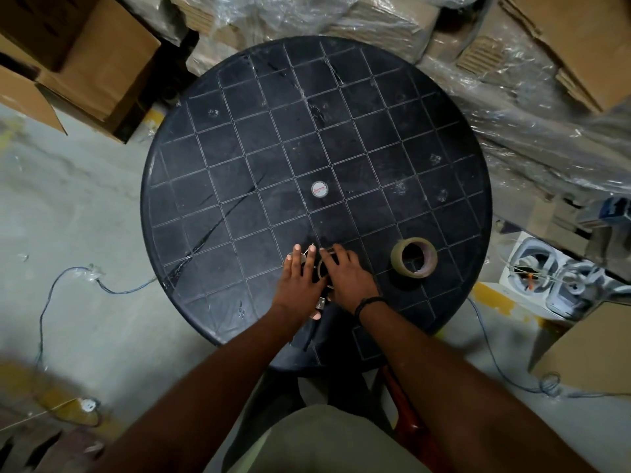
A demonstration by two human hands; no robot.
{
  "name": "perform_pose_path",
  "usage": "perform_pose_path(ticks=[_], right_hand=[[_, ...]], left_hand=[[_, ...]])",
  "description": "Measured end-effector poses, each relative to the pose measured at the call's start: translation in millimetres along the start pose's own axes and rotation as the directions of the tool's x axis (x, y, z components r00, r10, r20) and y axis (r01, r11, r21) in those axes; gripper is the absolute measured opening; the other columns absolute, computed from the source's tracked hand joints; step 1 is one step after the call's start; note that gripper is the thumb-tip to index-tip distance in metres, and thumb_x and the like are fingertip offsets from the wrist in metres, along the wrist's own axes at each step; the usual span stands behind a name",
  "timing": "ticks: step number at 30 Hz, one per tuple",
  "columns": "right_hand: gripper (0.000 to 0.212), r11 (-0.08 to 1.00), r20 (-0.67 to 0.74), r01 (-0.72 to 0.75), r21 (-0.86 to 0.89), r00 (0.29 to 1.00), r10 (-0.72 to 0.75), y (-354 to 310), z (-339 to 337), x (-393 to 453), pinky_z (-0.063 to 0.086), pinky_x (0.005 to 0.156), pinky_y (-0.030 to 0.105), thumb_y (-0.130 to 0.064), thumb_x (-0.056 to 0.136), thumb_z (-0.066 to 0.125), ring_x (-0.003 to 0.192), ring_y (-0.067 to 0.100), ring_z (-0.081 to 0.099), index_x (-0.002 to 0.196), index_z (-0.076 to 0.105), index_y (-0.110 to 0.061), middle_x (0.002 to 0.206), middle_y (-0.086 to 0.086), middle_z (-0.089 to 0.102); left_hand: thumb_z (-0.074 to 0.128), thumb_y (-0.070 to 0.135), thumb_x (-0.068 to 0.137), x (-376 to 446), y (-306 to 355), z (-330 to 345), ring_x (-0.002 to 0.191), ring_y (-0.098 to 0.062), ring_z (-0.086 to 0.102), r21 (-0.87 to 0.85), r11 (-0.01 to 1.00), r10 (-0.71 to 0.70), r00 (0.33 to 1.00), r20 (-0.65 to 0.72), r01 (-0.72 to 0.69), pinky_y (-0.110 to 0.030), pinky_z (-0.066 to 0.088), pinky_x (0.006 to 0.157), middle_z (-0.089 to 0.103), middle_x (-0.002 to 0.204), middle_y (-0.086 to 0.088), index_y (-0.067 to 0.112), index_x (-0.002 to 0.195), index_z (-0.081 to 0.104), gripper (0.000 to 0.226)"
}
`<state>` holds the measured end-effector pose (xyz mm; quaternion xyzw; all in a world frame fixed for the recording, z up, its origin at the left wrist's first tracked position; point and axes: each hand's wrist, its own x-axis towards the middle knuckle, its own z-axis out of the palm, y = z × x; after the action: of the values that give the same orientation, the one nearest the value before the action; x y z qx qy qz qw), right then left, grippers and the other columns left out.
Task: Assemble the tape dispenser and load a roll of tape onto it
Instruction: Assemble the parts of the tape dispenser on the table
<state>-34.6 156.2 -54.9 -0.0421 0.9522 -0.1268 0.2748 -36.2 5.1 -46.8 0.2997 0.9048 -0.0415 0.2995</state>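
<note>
Assembling dispenser (322, 279): left hand (300, 281) flat, right hand (348, 278) gripping it.
Roll (414, 258) at 3 o'clock unloaded; next, likely seat it.

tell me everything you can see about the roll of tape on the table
The roll of tape is a thick ring of brownish translucent packing tape around a paler core, with a wide open centre showing the table through it. It lies near the round black table's near-right edge, slightly tilted, right of the right hand. Nothing but the table touches it.
</note>
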Motion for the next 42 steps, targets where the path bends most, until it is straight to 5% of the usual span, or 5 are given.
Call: perform_pose_path(ticks=[10,16,25,37,42], right_hand=[[0.086,0.958,0.062,-0.142,0.248,0.990,0.130,1,-4,3,0.051,0.096,0.050,-0.027,0.077,0.079,0.133,0.035,0.037,0.148,0.031,-0.025,0.151,0.012,0.028],[0.055,0.908,0.004,-0.260,0.329,0.962,0.274,1,-7,-4,0.051,0.089,0.043,-0.038,0.088,0.067,0.113,0.037,0.056,0.133,0.047,-0.015,0.135,0.015,0.043],[0.016,0.945,-0.002,-0.217,0.245,0.975,0.224,1,-1,-10,0.052,0.077,0.038,-0.018,0.095,0.051,0.099,0.036,0.067,0.109,0.056,-0.014,0.105,0.014,0.070],[0.041,0.963,-0.145,-0.043,0.265,0.986,0.084,18,29,-31,0.051,0.091,0.036,-0.012,0.091,0.059,0.112,0.028,0.061,0.132,0.058,-0.015,0.124,0.006,0.065],[0.051,0.715,-0.031,-0.242,0.656,0.938,0.346,3,26,-29,0.039,0.108,0.028,-0.004,0.090,0.061,0.134,0.027,0.050,0.139,0.054,-0.015,0.148,0.011,0.049]], left_hand=[[0.072,0.059,0.080,4,-3,12,0.154,-0.040,-0.010,-0.339,0.940,-0.069,0.991,-0.116,0.026,-0.056,0.007,0.125,0.000,0.169,-0.013,0.018,0.157,0.022,0.101],[0.054,0.027,0.095,8,-3,15,0.156,-0.030,0.008,-0.315,0.944,0.029,0.978,-0.209,-0.096,-0.048,0.004,0.127,0.030,0.164,-0.011,0.009,0.153,0.038,0.063],[0.080,0.014,0.073,15,10,8,0.099,-0.029,0.061,-0.244,0.968,-0.126,0.955,-0.268,0.059,-0.039,0.054,0.084,0.071,0.110,-0.009,0.007,0.126,0.065,0.055],[0.067,0.016,0.088,32,23,0,0.098,-0.031,0.069,-0.567,0.821,-0.120,0.990,-0.070,0.060,-0.038,0.052,0.083,0.071,0.107,-0.013,0.011,0.115,0.052,0.031],[0.063,0.011,0.086,29,28,3,0.093,-0.020,0.070,-0.599,0.798,-0.212,0.961,-0.177,0.065,-0.028,0.050,0.078,0.073,0.100,-0.004,0.015,0.103,0.064,0.018]])
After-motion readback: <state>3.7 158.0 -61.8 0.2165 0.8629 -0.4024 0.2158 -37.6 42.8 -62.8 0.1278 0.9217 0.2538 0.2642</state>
